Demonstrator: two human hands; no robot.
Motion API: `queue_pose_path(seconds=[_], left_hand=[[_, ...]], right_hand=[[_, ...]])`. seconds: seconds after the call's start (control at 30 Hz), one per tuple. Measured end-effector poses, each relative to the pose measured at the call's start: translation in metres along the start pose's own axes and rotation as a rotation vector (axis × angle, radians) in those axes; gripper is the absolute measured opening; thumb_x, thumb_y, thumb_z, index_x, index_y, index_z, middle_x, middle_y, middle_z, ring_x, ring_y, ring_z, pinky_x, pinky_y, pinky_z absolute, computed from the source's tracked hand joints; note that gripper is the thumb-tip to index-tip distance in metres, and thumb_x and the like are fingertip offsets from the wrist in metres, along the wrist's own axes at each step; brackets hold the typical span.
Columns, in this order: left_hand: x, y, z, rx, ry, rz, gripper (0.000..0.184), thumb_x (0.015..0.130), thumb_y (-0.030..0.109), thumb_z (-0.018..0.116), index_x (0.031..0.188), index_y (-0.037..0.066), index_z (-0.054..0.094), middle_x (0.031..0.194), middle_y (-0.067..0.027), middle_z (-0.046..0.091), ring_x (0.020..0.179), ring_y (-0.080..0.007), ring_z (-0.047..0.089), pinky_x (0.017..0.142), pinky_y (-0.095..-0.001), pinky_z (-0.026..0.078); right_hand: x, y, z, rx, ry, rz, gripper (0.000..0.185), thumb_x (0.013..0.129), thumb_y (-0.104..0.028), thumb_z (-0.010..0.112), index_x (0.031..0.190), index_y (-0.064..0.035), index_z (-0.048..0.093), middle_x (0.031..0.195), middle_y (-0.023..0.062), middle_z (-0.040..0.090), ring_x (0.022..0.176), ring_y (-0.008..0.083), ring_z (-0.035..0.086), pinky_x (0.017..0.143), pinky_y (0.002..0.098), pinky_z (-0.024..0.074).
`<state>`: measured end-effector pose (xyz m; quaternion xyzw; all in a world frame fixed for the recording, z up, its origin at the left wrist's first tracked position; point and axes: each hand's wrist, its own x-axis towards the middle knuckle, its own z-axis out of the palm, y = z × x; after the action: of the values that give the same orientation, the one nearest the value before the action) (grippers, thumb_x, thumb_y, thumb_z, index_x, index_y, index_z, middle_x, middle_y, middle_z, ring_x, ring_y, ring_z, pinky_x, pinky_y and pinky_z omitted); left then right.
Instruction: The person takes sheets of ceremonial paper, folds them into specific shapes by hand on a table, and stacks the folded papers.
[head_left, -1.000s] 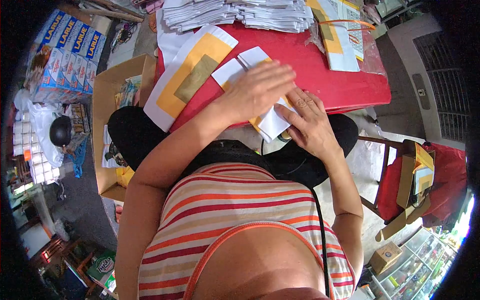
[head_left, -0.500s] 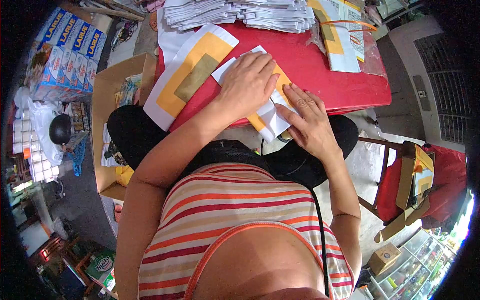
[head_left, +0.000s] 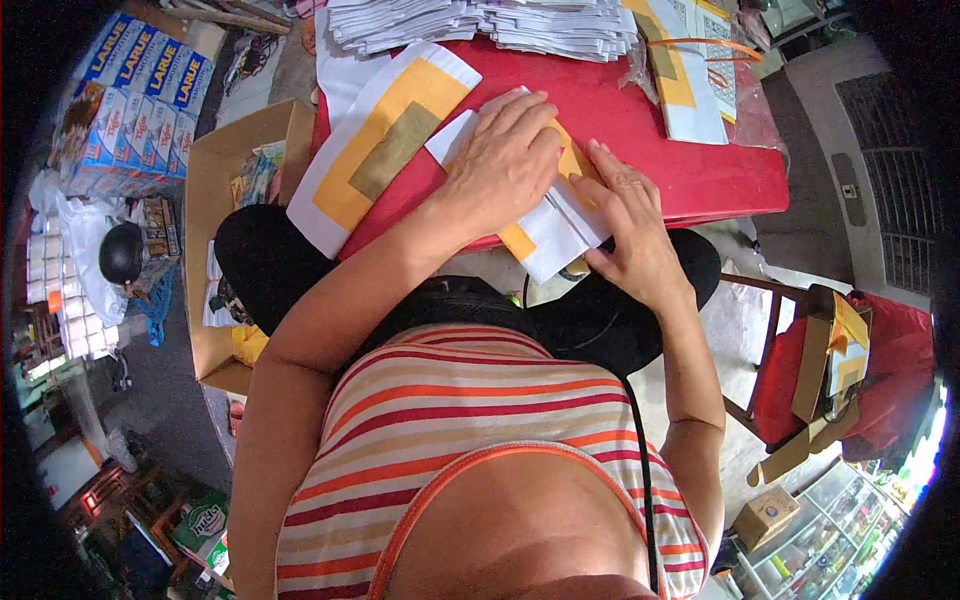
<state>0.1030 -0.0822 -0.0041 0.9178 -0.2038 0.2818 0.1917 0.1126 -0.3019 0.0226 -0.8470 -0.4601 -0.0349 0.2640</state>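
The folded paper (head_left: 560, 238), white and yellow, is at the centre of the frame, lying slantwise over the near edge of the red table (head_left: 725, 180), its lower end reaching past that edge. Both of the person's 2 hands touch it.

Left hand (head_left: 508, 165): laid across the upper part of the paper, palm down, fingers extended with narrow gaps. Right hand (head_left: 632, 225): at the paper's right side, fingers together, thumb set wide of them near the lower right corner; whether it pinches the paper cannot be told.

Left of the left hand, 1 flat paper piece (head_left: 333, 190) lies on a slant, white with a yellow panel and a dull gold rectangle. A stack of white papers (head_left: 480, 28) occupies the top of the frame. At upper right lies a packet (head_left: 697, 122) with an orange band (head_left: 690, 43) across it. An open cardboard box (head_left: 208, 345) stands at left, beside the table.
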Motion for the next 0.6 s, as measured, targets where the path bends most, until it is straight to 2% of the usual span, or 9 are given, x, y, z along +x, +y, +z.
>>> queue_pose_path(seconds=[0.13,0.17,0.3,0.37,0.47,0.6], left_hand=[[-0.002,0.0,0.003,-0.105,0.022,0.063,0.023,0.086,0.01,0.066,0.105,-0.002,0.066,0.123,-0.017,0.063,0.121,-0.0331,0.058,0.108,-0.0467,0.044],[-0.003,0.0,0.004,-0.08,-0.014,0.058,0.027,0.087,0.011,0.065,0.11,-0.003,0.067,0.124,-0.018,0.065,0.122,-0.0323,0.059,0.108,-0.0453,0.045],[-0.004,0.001,0.004,-0.073,-0.023,0.035,0.028,0.089,0.012,0.064,0.112,-0.003,0.068,0.124,-0.0193,0.066,0.122,-0.0329,0.059,0.109,-0.0446,0.044],[-0.004,0.001,0.005,-0.043,-0.059,-0.04,0.029,0.091,0.015,0.062,0.112,-0.004,0.068,0.125,-0.0207,0.066,0.123,-0.0336,0.059,0.109,-0.0444,0.043],[-0.006,0.002,0.007,0.066,-0.034,-0.105,0.035,0.092,0.02,0.061,0.114,-0.005,0.067,0.126,-0.0218,0.065,0.123,-0.0345,0.059,0.109,-0.0449,0.042],[-0.004,0.0,0.005,0.128,-0.057,-0.16,0.045,0.092,0.027,0.061,0.119,-0.008,0.064,0.128,-0.0241,0.063,0.124,-0.0363,0.057,0.112,-0.0462,0.038]], right_hand=[[0.004,0.007,0.001,0.031,-0.078,-0.027,0.07,0.063,-0.007,0.08,0.13,-0.0061,0.059,0.15,0.0191,0.045,0.141,0.0349,0.042,0.114,0.0473,0.0344],[0.004,0.008,0.001,0.032,-0.079,-0.032,0.07,0.063,-0.007,0.08,0.13,-0.0061,0.059,0.15,0.0191,0.045,0.141,0.0349,0.042,0.114,0.0473,0.0344],[0.004,0.008,0.002,-0.028,-0.122,-0.068,0.068,0.065,-0.007,0.079,0.13,-0.0069,0.061,0.151,0.0153,0.046,0.141,0.0339,0.041,0.115,0.0468,0.0335],[0.004,0.007,0.002,-0.037,-0.13,-0.068,0.066,0.065,-0.007,0.078,0.129,-0.0071,0.061,0.151,0.0136,0.047,0.142,0.0334,0.041,0.115,0.0468,0.0334],[0.002,0.005,0.002,-0.09,-0.119,-0.067,0.063,0.067,-0.007,0.077,0.128,-0.0101,0.063,0.151,0.0108,0.047,0.143,0.0318,0.039,0.115,0.0481,0.0333],[-0.008,0.001,0.004,-0.155,-0.055,-0.023,0.06,0.069,-0.012,0.079,0.127,-0.0146,0.065,0.15,0.0075,0.05,0.137,0.034,0.043,0.112,0.0501,0.0358]])
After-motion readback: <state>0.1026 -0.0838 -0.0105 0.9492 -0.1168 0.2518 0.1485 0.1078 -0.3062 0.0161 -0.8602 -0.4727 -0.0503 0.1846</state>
